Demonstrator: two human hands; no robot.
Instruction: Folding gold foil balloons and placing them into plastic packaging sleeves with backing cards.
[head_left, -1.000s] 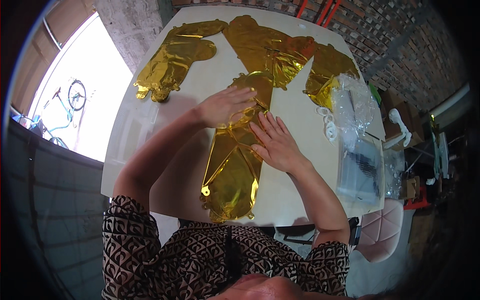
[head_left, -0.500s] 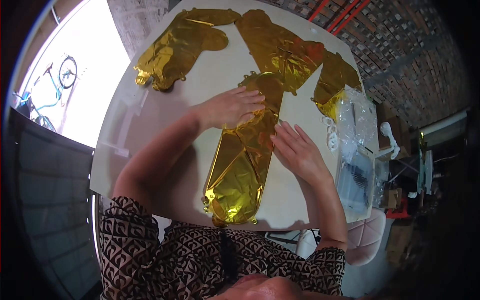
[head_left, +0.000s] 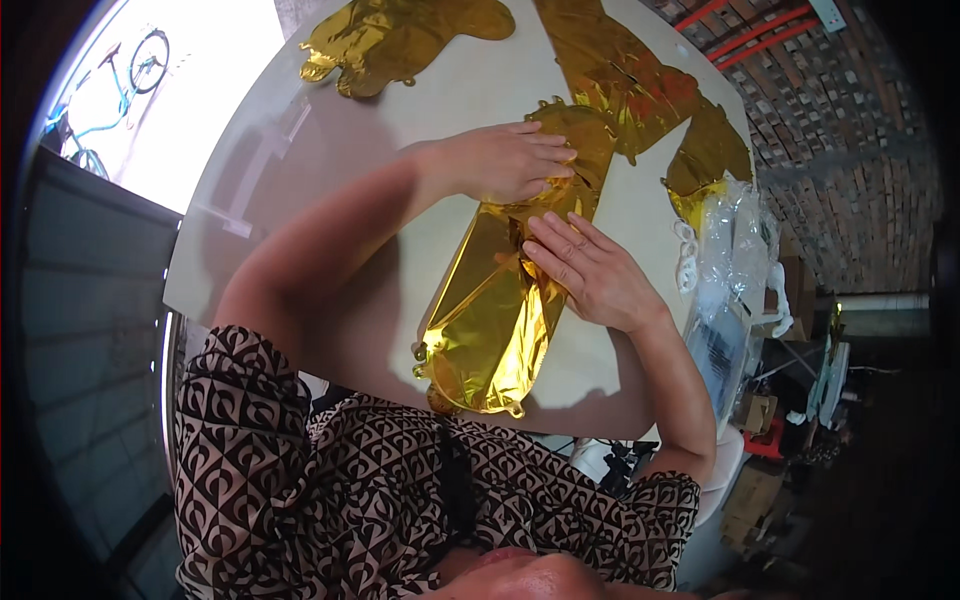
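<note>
A long, flat gold foil balloon (head_left: 480, 310) lies on the pale table, its near end at the edge close to my body. My left hand (head_left: 515, 162) rests palm down on its upper part, fingers stretched out to the right. Lower down, my right hand (head_left: 590, 268) lies on the balloon's right side with fingers extended and pointing up-left. Creases run across the foil around and below my fingers. Neither hand grips anything. The balloon's far end shows beyond my left hand, beside another gold foil piece.
More flat gold foil balloons lie at the far left (head_left: 400, 45), far middle (head_left: 630, 85) and right (head_left: 708, 155). Crumpled clear plastic packaging (head_left: 738, 240) and a white ribbon coil (head_left: 686, 255) sit along the right edge of the table (head_left: 350, 330). A brick wall (head_left: 840, 170) stands behind.
My right hand has moved from beside the balloon's right edge onto the foil, which now shows brighter creases near its lower end. The whole view has shifted, with the far balloons now higher in it.
</note>
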